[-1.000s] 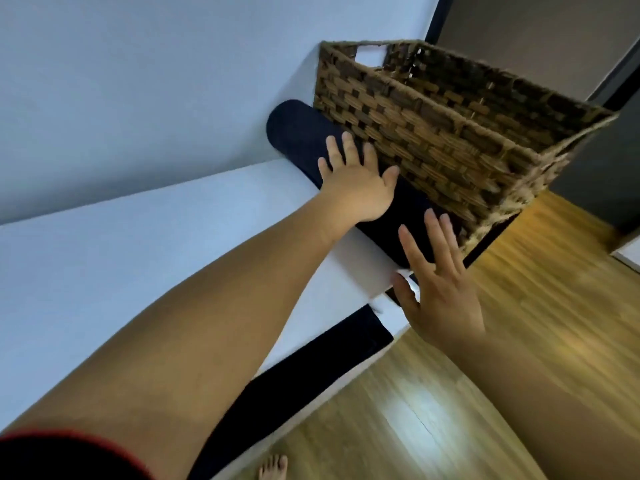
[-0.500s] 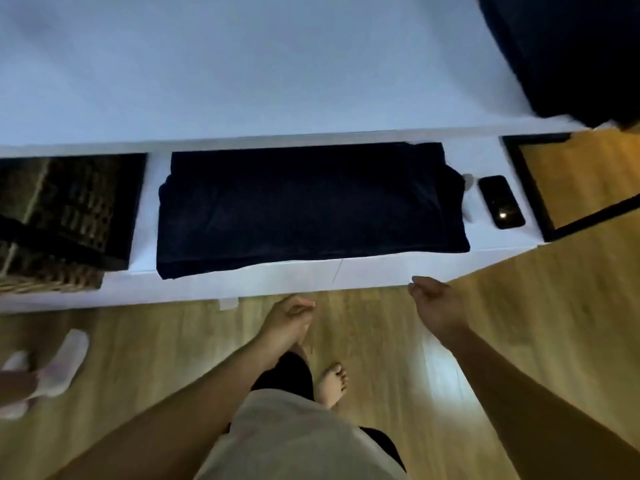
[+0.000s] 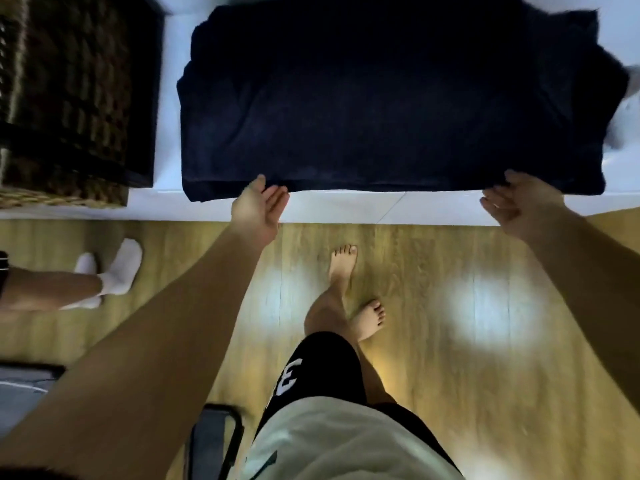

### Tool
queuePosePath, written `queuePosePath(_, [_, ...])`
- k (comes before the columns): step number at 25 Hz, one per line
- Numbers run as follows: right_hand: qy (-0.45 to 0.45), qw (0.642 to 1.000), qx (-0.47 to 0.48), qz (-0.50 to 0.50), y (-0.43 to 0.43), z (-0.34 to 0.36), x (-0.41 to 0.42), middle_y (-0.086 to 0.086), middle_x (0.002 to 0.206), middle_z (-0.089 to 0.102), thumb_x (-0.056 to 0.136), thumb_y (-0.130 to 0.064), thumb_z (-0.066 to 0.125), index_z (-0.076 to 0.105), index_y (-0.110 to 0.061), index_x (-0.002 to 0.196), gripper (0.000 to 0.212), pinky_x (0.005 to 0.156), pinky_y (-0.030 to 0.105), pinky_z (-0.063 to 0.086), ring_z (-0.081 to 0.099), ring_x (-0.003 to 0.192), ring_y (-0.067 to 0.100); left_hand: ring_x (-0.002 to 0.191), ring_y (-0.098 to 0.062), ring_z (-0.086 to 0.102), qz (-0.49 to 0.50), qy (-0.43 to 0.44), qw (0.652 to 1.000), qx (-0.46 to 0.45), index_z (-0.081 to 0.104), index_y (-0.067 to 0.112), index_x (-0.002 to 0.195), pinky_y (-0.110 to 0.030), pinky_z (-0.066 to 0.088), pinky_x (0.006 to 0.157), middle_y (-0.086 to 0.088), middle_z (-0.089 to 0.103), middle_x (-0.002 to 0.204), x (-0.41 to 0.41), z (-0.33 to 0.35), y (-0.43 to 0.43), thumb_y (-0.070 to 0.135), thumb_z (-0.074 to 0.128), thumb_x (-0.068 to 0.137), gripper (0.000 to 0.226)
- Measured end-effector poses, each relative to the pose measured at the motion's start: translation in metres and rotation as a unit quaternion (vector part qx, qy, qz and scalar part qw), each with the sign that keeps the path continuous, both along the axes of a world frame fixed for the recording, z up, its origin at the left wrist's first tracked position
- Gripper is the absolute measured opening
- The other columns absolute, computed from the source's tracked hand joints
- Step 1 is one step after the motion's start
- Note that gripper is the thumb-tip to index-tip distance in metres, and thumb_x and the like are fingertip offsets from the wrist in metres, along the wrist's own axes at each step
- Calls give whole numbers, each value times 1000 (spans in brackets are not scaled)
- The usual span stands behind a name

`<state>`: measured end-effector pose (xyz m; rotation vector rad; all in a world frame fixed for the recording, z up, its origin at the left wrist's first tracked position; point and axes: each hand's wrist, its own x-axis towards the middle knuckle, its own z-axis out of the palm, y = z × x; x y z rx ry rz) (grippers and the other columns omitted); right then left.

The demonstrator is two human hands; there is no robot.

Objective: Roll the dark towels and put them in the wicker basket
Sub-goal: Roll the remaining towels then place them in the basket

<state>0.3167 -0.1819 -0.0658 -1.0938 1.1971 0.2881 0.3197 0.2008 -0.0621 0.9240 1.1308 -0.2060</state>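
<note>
Fingers [image 3: 275, 199] on our left hand [image 3: 258, 211] were straight and loose, palm up, holding nothing. Same deal with the right hand [image 3: 523, 207], fingers spread a bit and empty. Both hands sat right at the near edge of the folded dark navy terry towel [image 3: 381, 98], left one towards its near left corner and right one at the near right corner. The thumbs were just touching the edge, though we couldn't tell whether anything had slipped under it. The towel was lying flat on the white shelf surface [image 3: 346, 207], and the brown woven wicker basket [image 3: 65, 98] was off to the left, with a strip of white between them. We reckoned this was the pick-up before rolling. Our advice was to slide both palms fully under and take the two corners at the same height so the folded layers didn't slump apart. Then lay it out square and roll tight from one short end, keeping the sides flush. A floppy, lopsided grab would probably have given a cone-shaped roll that wouldn't sit well in the basket.
</note>
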Motion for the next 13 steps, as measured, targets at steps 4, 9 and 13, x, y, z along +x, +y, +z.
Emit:
queuePosePath(4, [48, 995, -24, -82, -8, -3, 10, -6, 74, 56, 92, -27, 65, 60, -19, 92, 9, 49, 22, 52, 55, 55, 8, 100, -23, 68, 42, -3, 999, -28, 56, 11, 131, -37, 59, 87, -10, 65, 119, 12, 3, 3, 26, 61, 96, 38])
queuePosePath(9, [10, 993, -6, -113, -14, 1, 20, -8, 71, 64, 92, -33, 65, 66, -25, 107, 18, 65, 25, 58, 62, 68, 10, 93, -16, 71, 110, 7, 994, 10, 61, 20, 119, -32, 60, 76, 0, 72, 108, 32, 3, 27, 27, 72, 88, 34])
queuePosePath(13, [-63, 982, -18, -178, -32, 20, 18, -7, 52, 54, 84, -18, 68, 61, -20, 93, 11, 54, 20, 51, 51, 48, 9, 78, -14, 69, 160, -17, 980, 114, 66, 13, 108, -27, 61, 73, -2, 70, 81, 40, 22, 44, 10, 69, 87, 21])
